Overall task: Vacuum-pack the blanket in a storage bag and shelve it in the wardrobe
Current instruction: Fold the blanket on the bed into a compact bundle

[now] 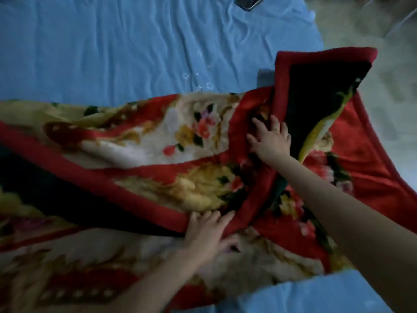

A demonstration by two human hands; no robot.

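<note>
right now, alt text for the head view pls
Two bare hands fold a red floral blanket on a blue bed sheet: the left hand presses its red border, the right hand grips a raised corner. A phone lies at the top edge.
</note>
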